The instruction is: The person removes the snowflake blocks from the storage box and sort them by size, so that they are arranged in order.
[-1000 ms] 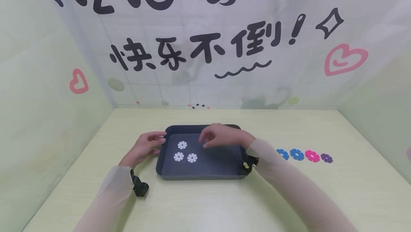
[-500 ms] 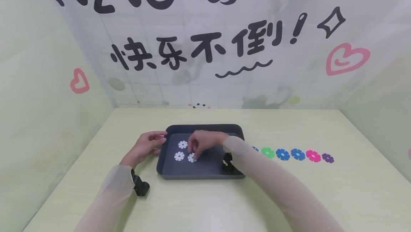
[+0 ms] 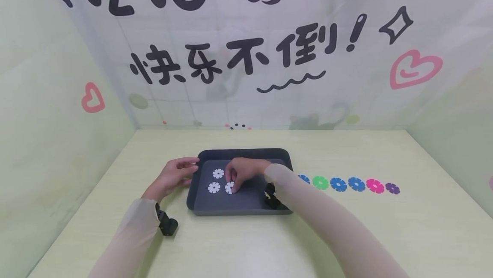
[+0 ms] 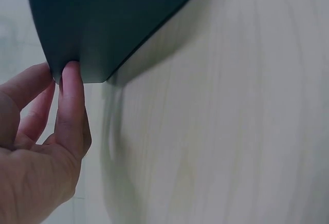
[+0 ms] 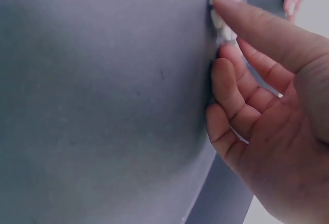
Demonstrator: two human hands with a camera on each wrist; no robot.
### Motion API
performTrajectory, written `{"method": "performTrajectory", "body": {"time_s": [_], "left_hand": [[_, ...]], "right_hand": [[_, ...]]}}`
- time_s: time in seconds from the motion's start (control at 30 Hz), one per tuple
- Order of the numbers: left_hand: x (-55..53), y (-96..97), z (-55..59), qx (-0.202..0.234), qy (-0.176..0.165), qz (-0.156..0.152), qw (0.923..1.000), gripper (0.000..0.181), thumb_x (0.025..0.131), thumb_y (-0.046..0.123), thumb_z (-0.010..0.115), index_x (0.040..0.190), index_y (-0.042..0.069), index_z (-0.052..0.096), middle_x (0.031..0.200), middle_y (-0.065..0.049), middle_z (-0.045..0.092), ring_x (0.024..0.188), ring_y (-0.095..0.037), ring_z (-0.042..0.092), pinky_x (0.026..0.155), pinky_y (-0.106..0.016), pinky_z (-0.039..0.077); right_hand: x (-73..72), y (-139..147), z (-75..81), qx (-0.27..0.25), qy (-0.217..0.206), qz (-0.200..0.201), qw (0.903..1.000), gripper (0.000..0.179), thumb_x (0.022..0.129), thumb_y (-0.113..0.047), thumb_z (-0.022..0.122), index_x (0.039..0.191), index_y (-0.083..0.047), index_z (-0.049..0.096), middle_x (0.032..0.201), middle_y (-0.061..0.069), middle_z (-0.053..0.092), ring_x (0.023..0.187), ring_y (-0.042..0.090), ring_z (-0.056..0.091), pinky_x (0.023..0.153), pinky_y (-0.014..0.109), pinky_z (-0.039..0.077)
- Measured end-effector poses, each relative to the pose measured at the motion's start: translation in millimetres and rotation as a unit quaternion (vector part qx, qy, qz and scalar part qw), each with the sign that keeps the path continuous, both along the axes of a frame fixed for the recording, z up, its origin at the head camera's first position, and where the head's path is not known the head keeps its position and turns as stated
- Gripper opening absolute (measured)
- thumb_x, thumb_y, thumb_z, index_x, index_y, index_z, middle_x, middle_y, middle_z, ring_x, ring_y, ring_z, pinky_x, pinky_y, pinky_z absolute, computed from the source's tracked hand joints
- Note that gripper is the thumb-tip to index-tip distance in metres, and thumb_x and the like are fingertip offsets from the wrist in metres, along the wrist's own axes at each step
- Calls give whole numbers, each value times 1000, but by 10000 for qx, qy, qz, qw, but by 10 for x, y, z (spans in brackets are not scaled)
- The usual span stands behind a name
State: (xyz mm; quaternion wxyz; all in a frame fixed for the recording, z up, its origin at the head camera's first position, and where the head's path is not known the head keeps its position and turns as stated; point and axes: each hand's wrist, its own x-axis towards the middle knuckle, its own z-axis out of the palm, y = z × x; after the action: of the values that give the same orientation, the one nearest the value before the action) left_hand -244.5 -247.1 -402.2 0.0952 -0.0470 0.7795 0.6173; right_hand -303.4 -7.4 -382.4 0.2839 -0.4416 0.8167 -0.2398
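- My right hand (image 3: 243,169), hovering a second ago, now pinches a white disc (image 3: 230,186) in the tray (image 3: 242,212), nearer its left edge, finger gap narrow.
- My left hand (image 3: 172,173) pinches that edge, unmoved.
- I've room toward the tabletop's (image 3: 246,243) far edge.

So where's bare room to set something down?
Bare table: between tray and wall; between the sleeves, this side of the tray; in front of the coloured discs. Crowded: the tray's left half, with white discs and right hand.

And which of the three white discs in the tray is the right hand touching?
The rightmost white disc: the right hand has its thumb on it; the other two white discs lie further left.
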Motion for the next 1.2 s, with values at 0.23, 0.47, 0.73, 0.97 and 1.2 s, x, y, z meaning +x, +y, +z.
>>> {"method": "performTrajectory", "body": {"time_s": [0.23, 0.47, 0.73, 0.97, 1.2], "left_hand": [[-25, 15, 11, 2, 23, -71, 10000, 43, 89, 7, 59, 130, 1, 49, 112, -16, 52, 85, -15, 58, 70, -27, 53], [-18, 26, 26, 71, 73, -105, 9999, 45, 89, 7, 59, 130, -3, 46, 110, -16, 53, 85, -15, 59, 71, -27, 53], [0, 50, 38, 65, 81, -129, 9999, 44, 89, 6, 59, 130, -3, 46, 109, -16, 53, 85, -15, 59, 70, -27, 53], [10, 4, 0, 15, 122, -90, 9999, 44, 88, 6, 59, 130, -3, 47, 107, -13, 53, 84, -15, 59, 71, -28, 53], [23, -19, -16, -11, 160, -89, 9998, 44, 88, 7, 61, 129, -2, 48, 106, -12, 54, 82, -14, 58, 68, -27, 53]], "right_hand": [[41, 171, 148, -185, -22, -205, 9996, 12, 77, 1, 70, 86, -2, 62, 72, 1, 57, 65, 10, 51, 60, 20, 45], [-18, 597, 312, -501, 173, -564, 9970, 9, 81, 0, 66, 87, -4, 60, 75, 0, 58, 68, 10, 53, 61, 22, 46], [-37, 1489, 409, -1086, 646, -1170, 9851, 8, 81, -3, 67, 84, -2, 60, 74, 2, 56, 68, 13, 51, 61, 26, 45], [92, 2357, 364, -852, 588, -2208, 9698, 11, 82, -7, 66, 88, -1, 58, 75, 5, 52, 71, 18, 47, 63, 28, 44], [288, 3182, 228, -541, 618, -2998, 9505, 16, 85, -10, 64, 95, 0, 57, 81, 6, 55, 75, 20, 51, 67, 31, 48]]}}
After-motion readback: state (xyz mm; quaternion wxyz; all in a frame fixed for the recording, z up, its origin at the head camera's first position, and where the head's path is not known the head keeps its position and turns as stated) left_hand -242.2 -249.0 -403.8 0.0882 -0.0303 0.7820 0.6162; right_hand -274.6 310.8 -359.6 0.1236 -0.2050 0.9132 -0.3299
